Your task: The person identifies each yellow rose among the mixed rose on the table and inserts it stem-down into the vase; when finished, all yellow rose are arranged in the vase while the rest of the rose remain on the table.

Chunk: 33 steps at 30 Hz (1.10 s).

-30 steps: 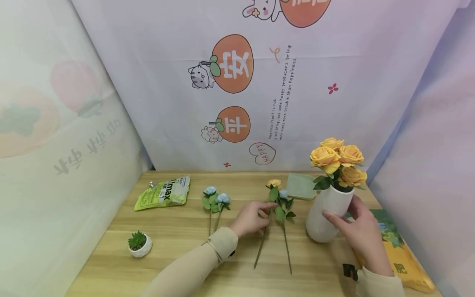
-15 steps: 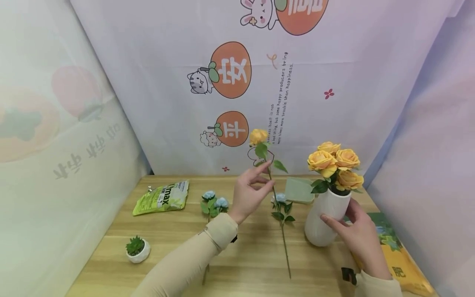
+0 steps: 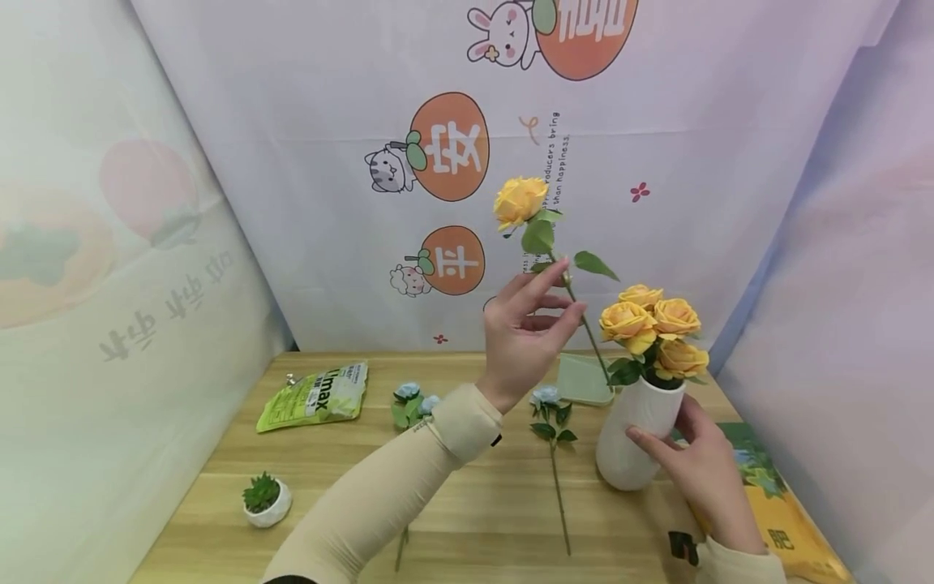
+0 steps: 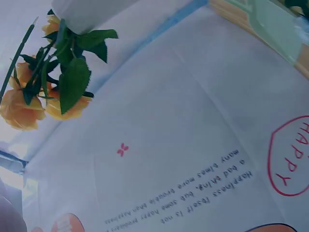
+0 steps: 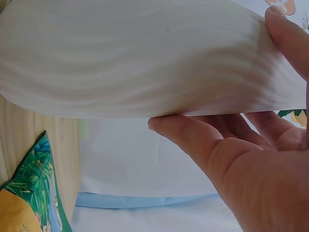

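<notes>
My left hand (image 3: 529, 324) pinches the green stem of a single yellow rose (image 3: 521, 203) between thumb and fingers, held up above the table. The bloom leans to the upper left, and the stem's lower end reaches near the roses in the vase. With thumb and fingers around its side, my right hand (image 3: 704, 466) grips a white ribbed vase (image 3: 631, 442), which stands slightly tilted. A bunch of yellow roses (image 3: 653, 324) fills its mouth. In the right wrist view the vase wall (image 5: 135, 58) spans the top, with fingers (image 5: 188, 137) against it.
A blue flower (image 3: 554, 454) lies left of the vase, more blue flowers (image 3: 407, 393) behind my left forearm. A pale green tray (image 3: 584, 380) lies at the back. A green snack pouch (image 3: 314, 397) and potted succulent (image 3: 266, 499) are left; a yellow-green bag (image 3: 773, 503) is right.
My left hand has picked the yellow rose up off the table and carried it up and rightward toward the vase. My right hand keeps its grip on the vase.
</notes>
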Motion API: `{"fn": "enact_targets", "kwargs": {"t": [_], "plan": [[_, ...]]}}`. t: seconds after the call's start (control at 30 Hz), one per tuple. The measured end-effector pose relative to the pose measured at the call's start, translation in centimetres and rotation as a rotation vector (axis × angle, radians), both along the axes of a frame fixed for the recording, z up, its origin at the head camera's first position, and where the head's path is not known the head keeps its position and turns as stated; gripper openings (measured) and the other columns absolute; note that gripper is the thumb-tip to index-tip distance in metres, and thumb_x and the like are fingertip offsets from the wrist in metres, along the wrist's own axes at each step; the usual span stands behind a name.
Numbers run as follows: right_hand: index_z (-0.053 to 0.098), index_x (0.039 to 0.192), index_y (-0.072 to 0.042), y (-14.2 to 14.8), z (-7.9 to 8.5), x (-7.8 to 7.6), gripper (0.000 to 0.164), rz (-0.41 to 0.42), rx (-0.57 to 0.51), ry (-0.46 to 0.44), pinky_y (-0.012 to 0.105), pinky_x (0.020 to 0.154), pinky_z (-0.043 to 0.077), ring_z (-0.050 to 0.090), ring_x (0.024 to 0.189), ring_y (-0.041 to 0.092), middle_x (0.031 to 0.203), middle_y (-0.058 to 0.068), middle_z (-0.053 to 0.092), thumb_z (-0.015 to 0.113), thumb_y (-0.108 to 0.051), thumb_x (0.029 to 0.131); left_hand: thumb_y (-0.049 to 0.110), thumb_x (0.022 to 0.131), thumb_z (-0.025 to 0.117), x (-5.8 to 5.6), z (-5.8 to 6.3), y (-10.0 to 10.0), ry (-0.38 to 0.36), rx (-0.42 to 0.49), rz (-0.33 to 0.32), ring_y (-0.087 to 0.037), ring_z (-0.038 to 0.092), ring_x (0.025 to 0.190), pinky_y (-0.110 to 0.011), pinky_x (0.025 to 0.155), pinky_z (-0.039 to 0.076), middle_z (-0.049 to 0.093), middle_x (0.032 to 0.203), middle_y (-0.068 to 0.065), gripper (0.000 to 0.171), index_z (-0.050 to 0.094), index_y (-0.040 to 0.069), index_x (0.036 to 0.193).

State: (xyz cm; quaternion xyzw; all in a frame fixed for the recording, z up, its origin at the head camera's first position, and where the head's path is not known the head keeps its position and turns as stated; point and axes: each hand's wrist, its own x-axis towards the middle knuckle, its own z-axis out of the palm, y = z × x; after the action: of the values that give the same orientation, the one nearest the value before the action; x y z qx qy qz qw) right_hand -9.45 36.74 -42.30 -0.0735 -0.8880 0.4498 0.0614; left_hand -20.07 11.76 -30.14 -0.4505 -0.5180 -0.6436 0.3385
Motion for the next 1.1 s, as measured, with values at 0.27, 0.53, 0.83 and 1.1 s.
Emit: {"fn": "enact_targets", "kwargs": {"t": [0.27, 0.53, 0.83, 1.1], "plan": [[0.025, 0.172, -0.008, 0.0, -0.1, 0.0, 0.111, -0.002, 0.0, 0.021, 0.067, 0.103, 0.054, 0.047, 0.144, 0.053, 0.164, 0.03, 0.041, 0.079, -0.063, 0.092, -0.009, 0.093, 0.08, 0.2, 1.2, 2.4, 0.056, -0.019, 0.038, -0.019, 0.079, 0.094, -0.032, 0.075, 0.067, 0.065, 0.111, -0.02, 0.047, 0.064, -0.01, 0.137], [0.025, 0.171, -0.009, 0.0, -0.1, -0.1, 0.11, 0.001, -0.008, 0.023, 0.067, 0.104, 0.053, 0.047, 0.145, 0.052, 0.164, 0.029, 0.042, 0.079, -0.063, 0.092, -0.006, 0.095, 0.079, 0.3, 1.1, 3.8, 0.076, -0.057, 0.061, -0.015, 0.078, 0.097, -0.027, 0.077, 0.066, 0.064, 0.111, -0.019, 0.045, 0.065, -0.008, 0.137], [0.03, 0.17, -0.009, 0.0, -0.3, 0.1, 0.104, 0.014, -0.005, 0.045, 0.066, 0.104, 0.054, 0.049, 0.144, 0.05, 0.163, 0.027, 0.045, 0.08, -0.06, 0.094, -0.003, 0.095, 0.08, 0.7, -1.0, 4.2, 0.131, -0.169, 0.088, -0.007, 0.075, 0.099, -0.019, 0.082, 0.062, 0.067, 0.111, -0.015, 0.042, 0.068, -0.005, 0.136], [0.029, 0.17, -0.009, 0.1, -0.2, 0.0, 0.104, 0.017, -0.002, 0.043, 0.067, 0.104, 0.053, 0.048, 0.144, 0.051, 0.163, 0.027, 0.044, 0.078, -0.061, 0.094, -0.003, 0.094, 0.081, 0.8, -1.0, 4.5, 0.23, -0.176, 0.133, -0.007, 0.075, 0.096, -0.015, 0.083, 0.06, 0.067, 0.109, -0.015, 0.041, 0.068, -0.005, 0.133]]}}
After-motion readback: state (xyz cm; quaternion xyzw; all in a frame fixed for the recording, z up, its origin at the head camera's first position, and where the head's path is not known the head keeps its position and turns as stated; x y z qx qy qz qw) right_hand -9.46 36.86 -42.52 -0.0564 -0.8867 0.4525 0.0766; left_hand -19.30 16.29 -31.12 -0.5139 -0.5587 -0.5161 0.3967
